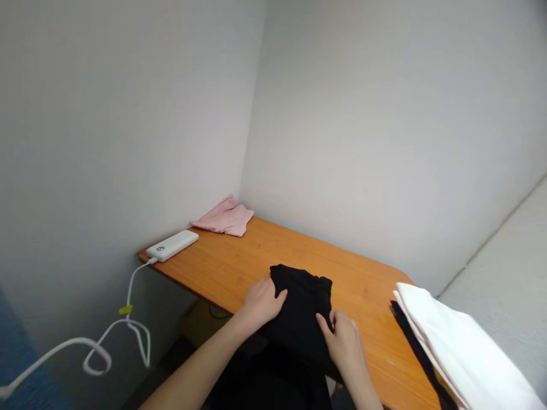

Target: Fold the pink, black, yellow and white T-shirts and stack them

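A folded black garment [301, 302] lies at the front edge of the wooden table [363, 290], its near part reaching over the edge. Its exact kind does not show. My left hand [262, 302] grips the left side, thumb on top and fingers hidden beneath or behind the cloth. On the right side, my right hand [344, 336] pinches the fabric between thumb and fingers. The far edge of the garment looks slightly gathered and uneven.
A pink cloth [226, 216] lies crumpled in the back corner. Near the left edge sits a white power bank [173, 245] with a white cable [130, 285] hanging off the table. Folded white cloth [461, 341] rests over dark fabric [414, 341] at right. Walls border the table.
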### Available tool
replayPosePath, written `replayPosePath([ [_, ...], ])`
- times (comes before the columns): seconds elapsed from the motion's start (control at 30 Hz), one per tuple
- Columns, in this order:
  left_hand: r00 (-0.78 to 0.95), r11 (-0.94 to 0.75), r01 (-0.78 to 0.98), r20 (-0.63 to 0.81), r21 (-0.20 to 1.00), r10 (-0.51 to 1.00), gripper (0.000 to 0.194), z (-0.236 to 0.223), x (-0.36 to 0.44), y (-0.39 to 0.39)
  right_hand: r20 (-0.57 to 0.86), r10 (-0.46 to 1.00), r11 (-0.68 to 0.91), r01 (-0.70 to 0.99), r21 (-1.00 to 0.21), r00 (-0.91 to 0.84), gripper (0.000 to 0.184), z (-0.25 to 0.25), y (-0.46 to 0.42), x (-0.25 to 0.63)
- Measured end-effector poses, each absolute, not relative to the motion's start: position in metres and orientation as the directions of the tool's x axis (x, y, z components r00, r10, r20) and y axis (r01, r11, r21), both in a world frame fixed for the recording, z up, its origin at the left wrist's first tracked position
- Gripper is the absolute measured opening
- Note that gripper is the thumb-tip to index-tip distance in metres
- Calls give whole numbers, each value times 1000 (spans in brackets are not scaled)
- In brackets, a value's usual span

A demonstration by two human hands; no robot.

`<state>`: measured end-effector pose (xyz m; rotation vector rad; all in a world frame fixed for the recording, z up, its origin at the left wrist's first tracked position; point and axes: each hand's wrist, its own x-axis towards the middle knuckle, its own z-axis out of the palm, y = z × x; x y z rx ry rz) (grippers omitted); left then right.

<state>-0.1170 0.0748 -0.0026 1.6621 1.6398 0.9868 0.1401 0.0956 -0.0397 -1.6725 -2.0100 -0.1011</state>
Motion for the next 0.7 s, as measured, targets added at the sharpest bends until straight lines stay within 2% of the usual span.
replayPosePath([
  [0.13, 66, -130, 356, 113, 925, 991, 35, -3, -91, 77, 415, 909, 319, 718, -618, -47, 28, -34, 80, 148],
  [0.2, 81, -92, 195, 77, 976, 994, 47, -6, -76, 77, 388, 921, 318, 620, -718, -23, 17, -25, 68, 154],
  [0.27, 57, 18, 46, -21, 999, 998, 55, -8, -60, 77, 380, 925, 297, 587, -753, 19, 14, -11, 59, 163],
  [0.33, 45, 124, -31, -123, 992, 991, 56, -8, -43, 76, 393, 918, 290, 591, -753, 50, 20, 8, 51, 178],
  [0.4, 58, 148, -77, -144, 986, 988, 54, 1, -23, 74, 427, 902, 304, 614, -729, 61, 25, 34, 43, 199],
  [0.57, 166, -102, -200, 136, 974, 977, 46, 60, 53, 79, 563, 817, 293, 751, -592, 126, 28, 118, 31, 271],
  [0.63, 232, -133, -253, 194, 958, 953, 41, 87, 91, 89, 602, 781, 238, 814, -530, 164, 27, 149, 32, 299],
  [0.7, 318, -95, -312, 198, 945, 927, 36, 103, 128, 101, 612, 769, 189, 848, -495, 186, 30, 170, 33, 321],
])
